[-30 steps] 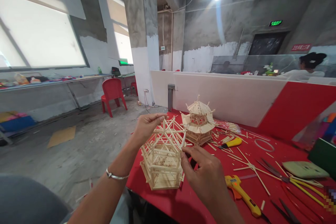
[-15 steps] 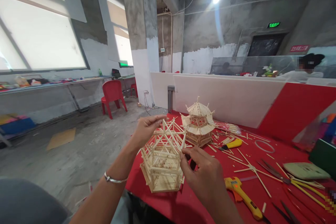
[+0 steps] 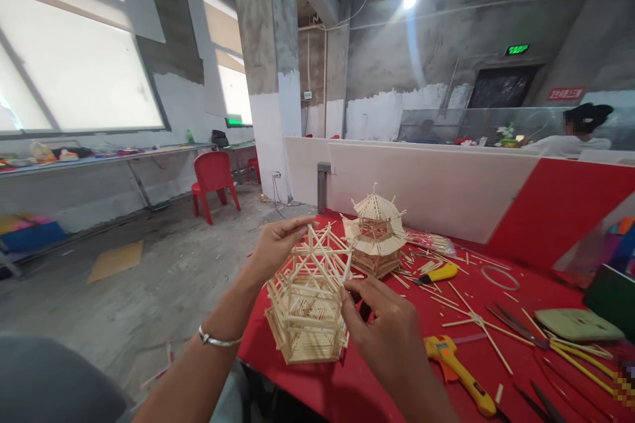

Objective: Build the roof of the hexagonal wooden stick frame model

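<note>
A hexagonal stick pavilion model with an open roof frame stands on the red tabletop in front of me. My left hand is closed in a pinch at the upper left of the roof frame, fingertips by its top corner. On the opposite side, my right hand pinches the frame's right corner, where a slanting stick comes down; its fingertips are partly hidden. Just behind stands a second, roofed stick pavilion with two tiers, which neither hand touches.
Right of my hand lie a yellow glue gun, a yellow utility knife, loose sticks, scissors and a green pouch. A white partition borders the table's back. Beyond it sits a person. A red chair stands left.
</note>
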{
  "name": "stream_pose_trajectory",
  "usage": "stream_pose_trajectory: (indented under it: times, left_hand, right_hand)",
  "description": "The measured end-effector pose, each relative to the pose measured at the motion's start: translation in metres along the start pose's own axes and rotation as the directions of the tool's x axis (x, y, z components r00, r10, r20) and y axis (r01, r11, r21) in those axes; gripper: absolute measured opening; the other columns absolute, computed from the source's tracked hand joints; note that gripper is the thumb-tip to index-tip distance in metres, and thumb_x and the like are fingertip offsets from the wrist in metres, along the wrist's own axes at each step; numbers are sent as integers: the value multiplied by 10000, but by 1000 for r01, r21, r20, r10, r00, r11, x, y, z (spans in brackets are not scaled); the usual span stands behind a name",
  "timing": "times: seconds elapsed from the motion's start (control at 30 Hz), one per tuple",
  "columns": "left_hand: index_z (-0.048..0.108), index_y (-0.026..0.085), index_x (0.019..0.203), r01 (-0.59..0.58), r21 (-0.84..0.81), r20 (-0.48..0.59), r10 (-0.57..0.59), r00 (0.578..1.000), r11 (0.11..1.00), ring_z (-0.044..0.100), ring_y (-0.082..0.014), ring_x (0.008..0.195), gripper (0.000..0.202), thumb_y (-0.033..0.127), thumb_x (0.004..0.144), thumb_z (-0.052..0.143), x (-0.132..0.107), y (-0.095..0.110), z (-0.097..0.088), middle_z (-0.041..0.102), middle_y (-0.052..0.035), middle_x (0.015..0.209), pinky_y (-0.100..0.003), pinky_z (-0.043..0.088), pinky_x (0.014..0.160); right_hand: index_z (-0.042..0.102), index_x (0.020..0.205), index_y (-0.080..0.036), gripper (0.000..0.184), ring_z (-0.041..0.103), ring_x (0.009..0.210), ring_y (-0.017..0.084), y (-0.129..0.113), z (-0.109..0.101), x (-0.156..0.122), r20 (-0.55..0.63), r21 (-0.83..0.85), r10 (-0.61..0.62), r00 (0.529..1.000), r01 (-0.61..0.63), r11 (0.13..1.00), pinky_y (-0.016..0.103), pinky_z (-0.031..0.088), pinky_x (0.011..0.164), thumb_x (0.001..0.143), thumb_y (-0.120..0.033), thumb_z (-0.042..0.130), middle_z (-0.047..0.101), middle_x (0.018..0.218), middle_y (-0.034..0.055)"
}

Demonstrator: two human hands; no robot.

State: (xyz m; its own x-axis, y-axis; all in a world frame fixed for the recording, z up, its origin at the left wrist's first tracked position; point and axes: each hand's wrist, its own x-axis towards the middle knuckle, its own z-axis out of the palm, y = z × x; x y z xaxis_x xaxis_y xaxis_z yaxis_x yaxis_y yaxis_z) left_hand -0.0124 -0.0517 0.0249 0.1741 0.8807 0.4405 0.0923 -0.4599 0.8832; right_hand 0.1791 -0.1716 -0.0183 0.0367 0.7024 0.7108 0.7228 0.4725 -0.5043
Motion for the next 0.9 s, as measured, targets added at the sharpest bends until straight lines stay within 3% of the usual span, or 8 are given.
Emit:
stream_pose_trajectory:
  times: [0.3,0.9]
  left_hand:
    - [801,195,1003,2,13,-10,-2,1000,1000,715,-226,950,254,254,774,708,1,-2,-2,792,-75,1005,-352,545,892]
    - [799,194,998,-2,17,1,2,1000,1000,716,-218,920,251,329,802,719,0,1,1,791,-75,1010,-341,554,863]
  right_hand:
    - [720,877,-221,173,643,673,153,-1,0,1,15,1,17,1000,-17,1000,267,466,694,879,-207,548,690,775,15]
    - [728,891,-222,188,650,671,150,-2,-1,1,29,12,35,999,-36,999,266,489,704,879,-203,542,696,792,18]
